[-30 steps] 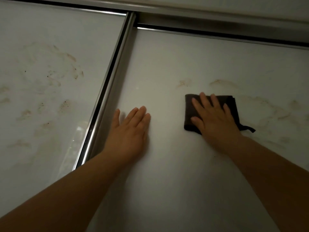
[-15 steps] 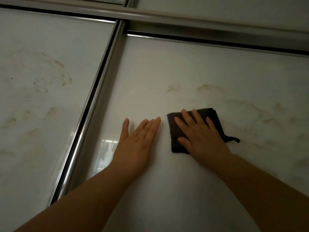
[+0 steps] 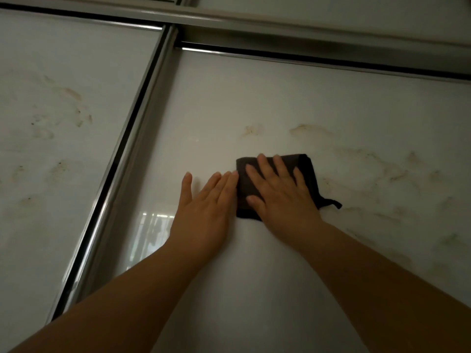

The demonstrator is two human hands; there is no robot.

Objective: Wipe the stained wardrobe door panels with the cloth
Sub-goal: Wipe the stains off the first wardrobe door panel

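A dark folded cloth (image 3: 307,165) lies flat against the white right door panel (image 3: 254,93). My right hand (image 3: 280,192) presses on it with fingers spread, covering most of it; a small loop sticks out at its right corner. My left hand (image 3: 206,205) rests flat on the panel just left of the cloth, its fingertips touching the cloth's edge. Brown smears (image 3: 305,129) sit above and to the right of the cloth. The left door panel (image 3: 63,149) carries several brown smudges too.
A metal frame strip (image 3: 135,118) runs diagonally between the two panels. A horizontal metal rail (image 3: 305,57) bounds the right panel at the top. A window reflection (image 3: 150,228) shines on the panel beside my left wrist.
My right hand has slid the cloth leftward across the panel, and my left hand has closed the gap until its fingertips meet the cloth. The view has tilted upward a little.
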